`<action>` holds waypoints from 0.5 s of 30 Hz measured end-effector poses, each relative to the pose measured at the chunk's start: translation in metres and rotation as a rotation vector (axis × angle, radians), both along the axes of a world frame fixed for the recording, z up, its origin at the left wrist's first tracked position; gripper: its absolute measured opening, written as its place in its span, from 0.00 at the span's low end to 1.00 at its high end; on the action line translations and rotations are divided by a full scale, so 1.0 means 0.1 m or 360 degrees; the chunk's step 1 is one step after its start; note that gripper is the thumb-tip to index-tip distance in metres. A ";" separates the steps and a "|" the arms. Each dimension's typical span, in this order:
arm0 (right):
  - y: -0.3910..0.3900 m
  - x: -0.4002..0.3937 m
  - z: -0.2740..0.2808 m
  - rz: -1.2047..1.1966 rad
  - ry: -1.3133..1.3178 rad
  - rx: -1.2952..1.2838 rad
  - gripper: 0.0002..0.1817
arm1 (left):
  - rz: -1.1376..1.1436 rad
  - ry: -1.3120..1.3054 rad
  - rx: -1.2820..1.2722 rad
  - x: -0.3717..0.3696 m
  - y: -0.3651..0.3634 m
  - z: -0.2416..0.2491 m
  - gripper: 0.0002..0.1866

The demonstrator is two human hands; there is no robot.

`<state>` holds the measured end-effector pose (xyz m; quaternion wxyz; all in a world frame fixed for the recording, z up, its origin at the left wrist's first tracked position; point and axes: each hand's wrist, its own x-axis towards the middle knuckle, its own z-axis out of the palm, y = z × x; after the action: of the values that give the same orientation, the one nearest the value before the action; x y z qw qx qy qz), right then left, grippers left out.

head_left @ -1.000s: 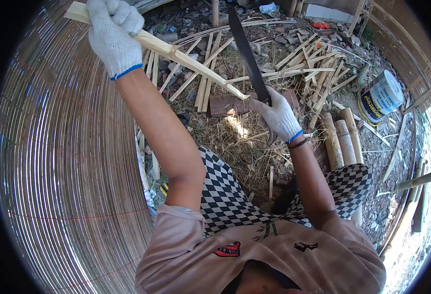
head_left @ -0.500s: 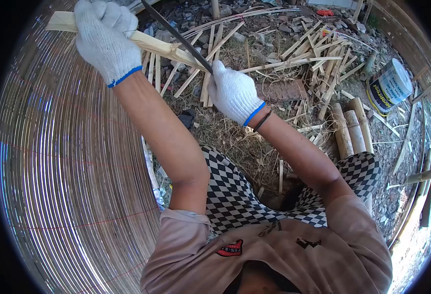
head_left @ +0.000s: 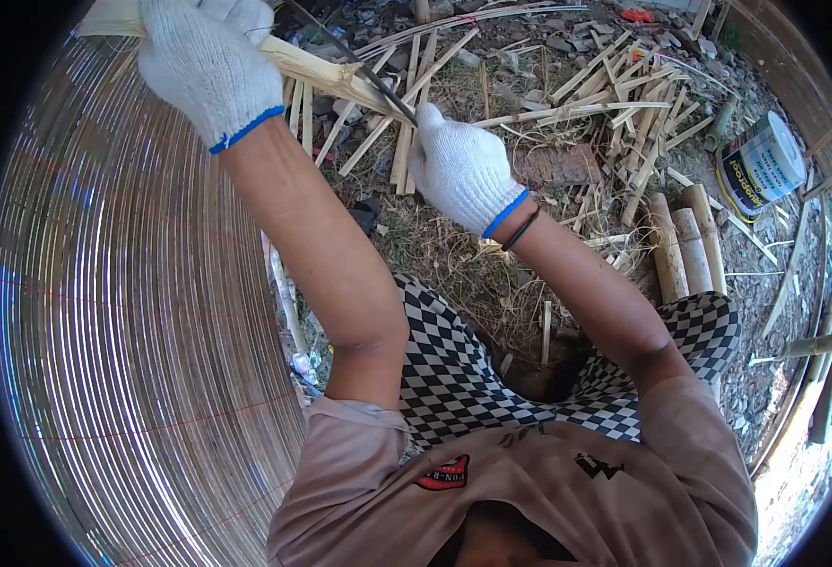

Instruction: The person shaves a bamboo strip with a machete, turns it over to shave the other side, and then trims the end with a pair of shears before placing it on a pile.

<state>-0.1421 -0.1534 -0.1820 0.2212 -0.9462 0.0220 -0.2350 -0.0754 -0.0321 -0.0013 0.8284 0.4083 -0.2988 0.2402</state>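
Bamboo strip (head_left: 310,68) slanting between gloved hands

The left hand (head_left: 210,74) is gripping the strip near its upper-left end, which is poking out past the glove. Rightward, the strip is sloping down towards the right hand (head_left: 463,168). A dark blade (head_left: 376,83) is crossing it just beside that hand, whose fingers are closing around the blade's hidden near end. Farther right, a brick (head_left: 558,165) and a bucket (head_left: 761,165) are resting on the ground.
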 end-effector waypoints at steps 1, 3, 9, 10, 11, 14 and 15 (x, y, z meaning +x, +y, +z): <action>-0.09 0.10 -0.26 -0.0033 0.0078 0.0061 0.12 | 0.0062 0.0022 0.0008 -0.02 0.00 -0.02 0.23; -0.26 0.24 -0.38 0.0001 0.0171 0.0187 0.14 | 0.0170 0.0031 0.0010 -0.05 -0.04 0.01 0.23; -0.13 -0.10 -0.14 -0.0013 -0.0023 0.0093 0.13 | -0.0107 -0.0094 0.0073 0.10 0.03 0.02 0.21; -0.13 -0.01 -0.39 -0.0069 -0.0048 0.0074 0.13 | -0.0237 -0.0137 0.0082 0.13 0.07 0.02 0.21; -0.23 0.12 -0.69 -0.0091 0.0072 0.0144 0.13 | -0.0119 -0.0077 0.0111 0.10 0.06 0.00 0.21; -0.43 0.21 -0.48 0.0029 0.0454 0.0547 0.13 | 0.0095 -0.0041 0.0136 0.06 0.04 0.06 0.20; -0.41 0.16 -0.37 0.0039 0.0385 0.0407 0.14 | 0.0066 -0.0066 0.0133 0.07 0.05 0.06 0.20</action>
<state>-0.1265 -0.1940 -0.2189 0.3383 -0.9320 0.0667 -0.1120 -0.0679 -0.0271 0.0051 0.7992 0.4436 -0.3170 0.2531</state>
